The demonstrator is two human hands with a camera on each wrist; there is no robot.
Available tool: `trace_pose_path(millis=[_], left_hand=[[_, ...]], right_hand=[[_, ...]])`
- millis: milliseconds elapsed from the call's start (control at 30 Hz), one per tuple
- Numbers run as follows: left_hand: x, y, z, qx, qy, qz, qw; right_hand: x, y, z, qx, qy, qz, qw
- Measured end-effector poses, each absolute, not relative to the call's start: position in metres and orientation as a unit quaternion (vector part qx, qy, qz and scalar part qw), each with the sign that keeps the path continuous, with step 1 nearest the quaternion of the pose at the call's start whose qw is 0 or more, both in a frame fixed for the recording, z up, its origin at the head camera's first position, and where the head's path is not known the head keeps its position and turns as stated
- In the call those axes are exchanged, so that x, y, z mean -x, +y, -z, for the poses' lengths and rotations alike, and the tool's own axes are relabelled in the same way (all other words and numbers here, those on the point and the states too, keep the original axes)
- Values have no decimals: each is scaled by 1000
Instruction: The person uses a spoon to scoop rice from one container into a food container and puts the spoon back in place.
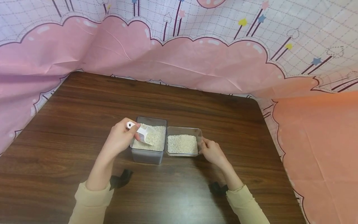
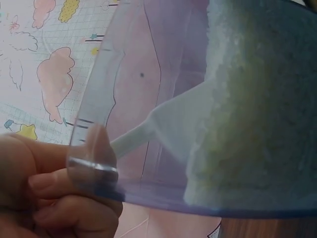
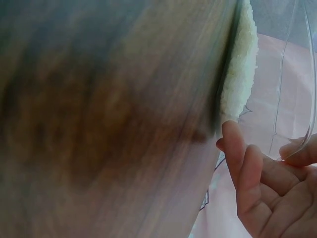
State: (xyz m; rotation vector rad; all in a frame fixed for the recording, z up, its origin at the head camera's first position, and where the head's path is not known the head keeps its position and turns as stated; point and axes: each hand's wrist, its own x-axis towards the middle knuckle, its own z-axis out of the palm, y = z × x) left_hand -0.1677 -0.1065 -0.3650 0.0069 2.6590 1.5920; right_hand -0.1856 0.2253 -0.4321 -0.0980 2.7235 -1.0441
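In my left hand I hold a white scoop by its handle. The scoop's blade sits in the rice inside a grey see-through bin. Through the bin's wall, the left wrist view shows the blade meeting the rice heap. My right hand grips the right end of a shallower clear box, which also has rice in it. In the right wrist view the thumb lies at the box's rim and bent fingers are below. The two containers stand side by side.
A dark brown wooden table carries both containers. Behind it and along its sides hangs a pink and white patterned cloth. Black straps show near both wrists.
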Motion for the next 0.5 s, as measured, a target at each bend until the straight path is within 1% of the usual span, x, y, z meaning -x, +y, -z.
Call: trace_pose_path(millis=[300, 500], left_hand=[[164, -113, 368, 27, 826, -563, 1], [163, -122, 371, 36, 761, -648, 13]], right_hand=[[186, 225, 431, 44, 929, 351, 110], [185, 225, 432, 46, 930, 349, 109]])
